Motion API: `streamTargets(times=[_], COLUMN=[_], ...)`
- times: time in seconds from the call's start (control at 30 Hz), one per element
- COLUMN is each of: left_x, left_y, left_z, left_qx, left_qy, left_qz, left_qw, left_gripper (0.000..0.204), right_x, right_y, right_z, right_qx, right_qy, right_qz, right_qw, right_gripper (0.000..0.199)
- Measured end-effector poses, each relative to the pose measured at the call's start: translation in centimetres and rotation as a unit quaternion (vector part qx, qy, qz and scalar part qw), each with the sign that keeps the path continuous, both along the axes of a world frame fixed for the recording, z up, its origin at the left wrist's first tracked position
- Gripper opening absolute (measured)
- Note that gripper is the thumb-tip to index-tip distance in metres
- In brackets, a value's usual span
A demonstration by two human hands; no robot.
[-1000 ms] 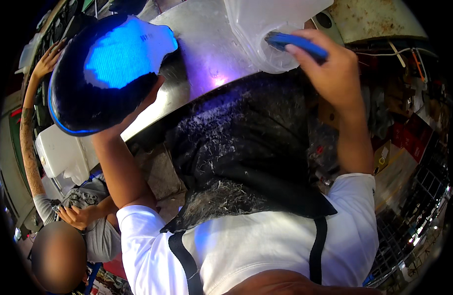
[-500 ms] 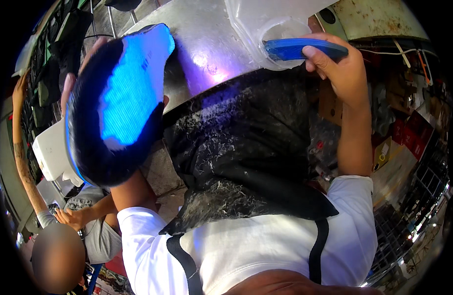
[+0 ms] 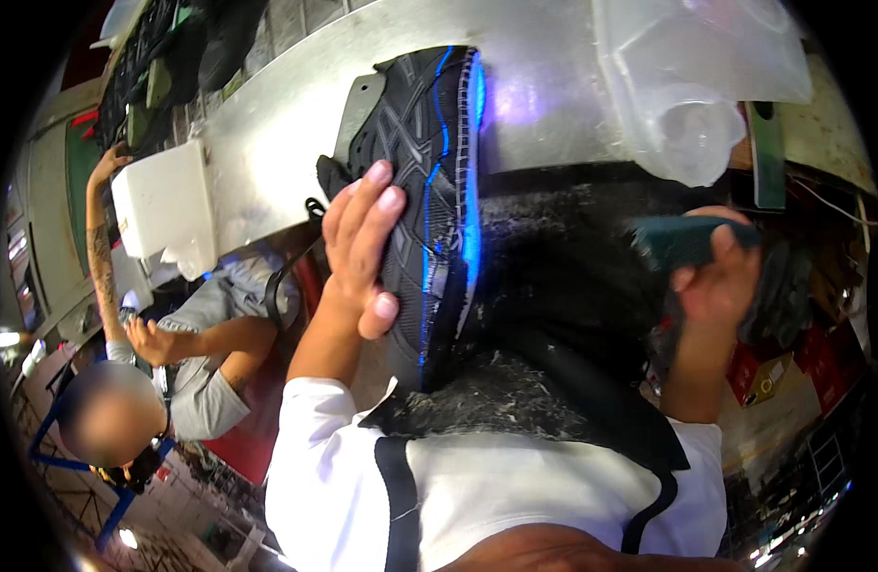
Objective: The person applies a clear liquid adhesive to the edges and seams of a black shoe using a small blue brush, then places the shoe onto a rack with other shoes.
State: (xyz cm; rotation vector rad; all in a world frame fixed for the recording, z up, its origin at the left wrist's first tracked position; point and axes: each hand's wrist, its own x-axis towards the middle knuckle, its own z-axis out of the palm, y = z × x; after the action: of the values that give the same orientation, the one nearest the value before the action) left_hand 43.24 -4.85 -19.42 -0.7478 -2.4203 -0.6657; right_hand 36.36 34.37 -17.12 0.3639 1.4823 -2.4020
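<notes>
My left hand (image 3: 361,250) is wrapped round a black shoe upper (image 3: 415,181) with grey overlays and blue piping. The upper is turned on its side, its underside edge glowing blue on the right. A grey shoe last (image 3: 362,107) sticks out of its opening. At the right, my right hand (image 3: 720,276) grips a flat, dark teal tool (image 3: 687,242), brush-like with a rough left end; its exact kind is blurred. The tool is held apart from the upper, over the black apron (image 3: 553,315) on my lap.
A metal bench (image 3: 296,133) runs across the far side. On its right stands a translucent plastic container (image 3: 682,105) with a round cup-like opening; a white plastic container (image 3: 162,210) stands at the left. A co-worker in grey (image 3: 210,381) sits at the left, one arm raised toward dark shoes (image 3: 162,76).
The upper has turned from showing its blue-lit underside to showing its side. My right hand has drawn the tool away from the container's opening. The whole view has shifted.
</notes>
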Motion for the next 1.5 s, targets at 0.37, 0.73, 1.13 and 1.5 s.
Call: streamTargets(times=[0.37,0.73,1.13,1.5], left_x=[-0.2,0.1,-0.5,-0.8], left_y=[2.5,2.0,1.3,1.8], left_z=[-0.3,-0.8,-0.6,-1.3], left_qx=[-0.001,-0.015,-0.005,0.055], left_qy=[0.068,0.099,0.083,0.097], left_qz=[0.009,0.019,-0.015,-0.043], left_qw=[0.998,0.995,0.996,0.993], left_gripper=[0.057,0.076,0.065,0.056], right_x=[3.1,-0.5,-1.1,-4.0], right_y=[-13.4,-9.3,-10.3,-11.4], right_z=[-2.3,0.1,-0.1,-2.2], right_qx=[-0.137,-0.122,-0.055,0.038], right_qy=[0.13,0.175,0.403,0.332], right_qz=[0.045,0.177,0.26,0.147], right_qw=[0.981,0.961,0.876,0.931], right_gripper=[0.037,0.027,0.026,0.028])
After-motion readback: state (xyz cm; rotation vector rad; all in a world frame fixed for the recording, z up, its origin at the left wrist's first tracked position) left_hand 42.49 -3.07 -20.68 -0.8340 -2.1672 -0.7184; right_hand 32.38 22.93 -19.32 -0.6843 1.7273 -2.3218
